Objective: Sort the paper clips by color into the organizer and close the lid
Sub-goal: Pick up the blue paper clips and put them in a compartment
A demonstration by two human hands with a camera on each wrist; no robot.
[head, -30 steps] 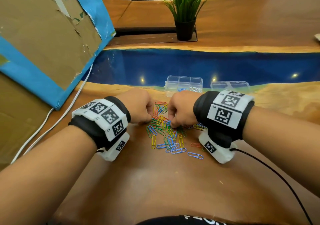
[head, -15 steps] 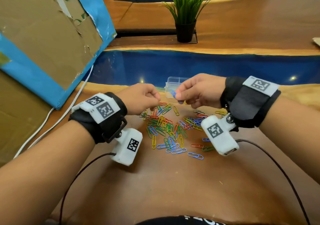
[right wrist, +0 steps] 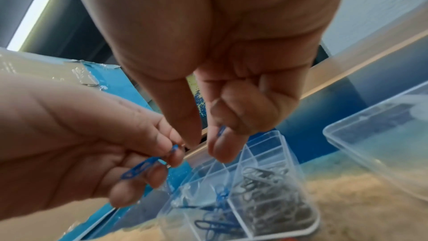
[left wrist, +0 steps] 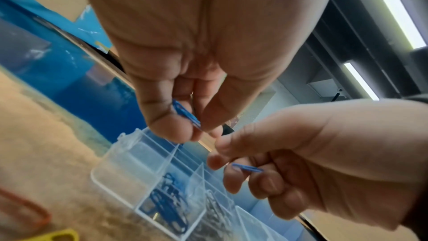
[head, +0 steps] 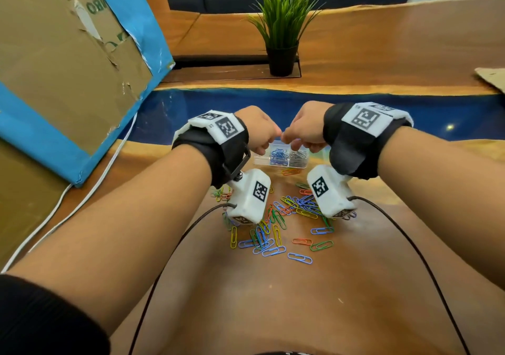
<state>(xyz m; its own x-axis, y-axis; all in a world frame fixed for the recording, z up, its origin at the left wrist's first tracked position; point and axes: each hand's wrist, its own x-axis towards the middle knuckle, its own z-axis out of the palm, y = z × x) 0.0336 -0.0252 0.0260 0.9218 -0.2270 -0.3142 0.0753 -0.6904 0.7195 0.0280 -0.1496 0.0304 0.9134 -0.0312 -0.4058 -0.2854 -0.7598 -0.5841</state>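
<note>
while both hands hung over the organizer point(head: 281, 158), each pinched a blue clip. left hand point(head: 258, 133) held its clip point(left wrist: 186, 114) between thumb and fingers, other fingers curled. right hand point(head: 303, 129) did the same with a second blue clip point(left wrist: 246, 168); fingertips of the two hands sat near each other, whether touching could not be told. organizer stood open on the table point(head: 273, 300), at 12 o'clock from the loose pile point(head: 276, 223). one compartment held blue clips point(head: 278, 154), the next at 3 o'clock held silver clips point(head: 297, 156). lid point(right wrist: 379, 135) lay just beside the organizer at 3 o'clock. pile was mixed: blue, green, yellow, orange. potted plant point(head: 281, 26) stood far off at 12 o'clock, cardboard point(head: 62, 54) at 10 o'clock.
</note>
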